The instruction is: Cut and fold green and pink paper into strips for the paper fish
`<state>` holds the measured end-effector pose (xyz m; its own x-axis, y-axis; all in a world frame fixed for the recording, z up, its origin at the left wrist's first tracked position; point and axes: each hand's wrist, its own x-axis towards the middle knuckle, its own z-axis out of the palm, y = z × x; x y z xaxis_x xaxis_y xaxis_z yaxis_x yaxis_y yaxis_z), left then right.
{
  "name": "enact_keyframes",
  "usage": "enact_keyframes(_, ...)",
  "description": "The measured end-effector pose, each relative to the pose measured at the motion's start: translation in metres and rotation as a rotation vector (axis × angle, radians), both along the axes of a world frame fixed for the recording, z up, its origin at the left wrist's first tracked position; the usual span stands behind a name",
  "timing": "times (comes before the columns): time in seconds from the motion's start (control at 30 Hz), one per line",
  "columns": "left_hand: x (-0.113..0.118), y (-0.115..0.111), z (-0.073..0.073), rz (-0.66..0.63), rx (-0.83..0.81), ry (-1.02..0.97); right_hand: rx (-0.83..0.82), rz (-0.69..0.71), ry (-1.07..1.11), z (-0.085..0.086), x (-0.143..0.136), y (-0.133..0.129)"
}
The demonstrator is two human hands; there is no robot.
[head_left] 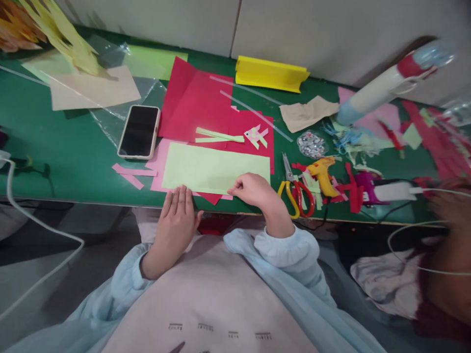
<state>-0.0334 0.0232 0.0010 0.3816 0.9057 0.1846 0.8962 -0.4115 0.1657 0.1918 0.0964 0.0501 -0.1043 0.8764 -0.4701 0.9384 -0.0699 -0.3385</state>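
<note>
A pale green sheet of paper lies in front of me at the table's front edge, on top of pink and red paper. My left hand rests flat with fingers stretched out, its fingertips on the sheet's near left edge. At the near right edge, my right hand is closed in a pinch on the pale green paper. Just beyond the sheet are thin green paper strips and a small woven paper fish. Scissors with red and yellow handles lie right of my right hand.
A phone and pink strips lie left. To the right are a yellow glue gun, a purple glue gun, googly eyes, paper scraps and a bottle. A folded yellow piece stands by the wall. Another person's arm shows at right.
</note>
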Motion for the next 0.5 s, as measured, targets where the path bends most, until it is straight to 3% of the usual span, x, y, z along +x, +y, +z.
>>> enact_keyframes(0.2, 0.001, 0.001, 0.002, 0.009, 0.007, 0.011, -0.015, 0.026, -0.047, 0.003, -0.003, 0.002)
enact_keyframes(0.5, 0.011, 0.003, 0.019, -0.007, -0.033, 0.099, -0.025, 0.042, -0.079, 0.008, -0.006, 0.005)
